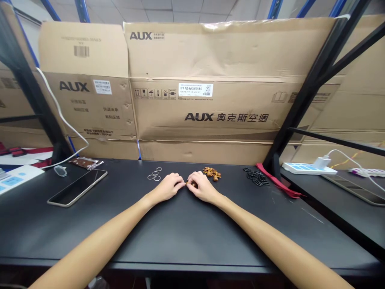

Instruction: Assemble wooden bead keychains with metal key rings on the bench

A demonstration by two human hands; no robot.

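Note:
Both my hands rest on the black table [180, 224] near its far edge, fingertips meeting. My left hand [167, 186] is curled, pinching at a small brown piece [189, 184]. My right hand [201, 186] is curled too and grips the same small piece from the other side. Just behind my right hand lies a little heap of brown wooden beads [212, 173]. Several silver metal rings [155, 175] lie behind my left hand. A cluster of black rings [256, 177] sits further right.
A phone [77, 187] lies face up at the left, with a brown packet [86, 162] behind it. Large AUX cardboard boxes [210, 88] wall off the back. A red strap [278, 181] and a white power strip [309, 167] lie right, by a black frame post [303, 96].

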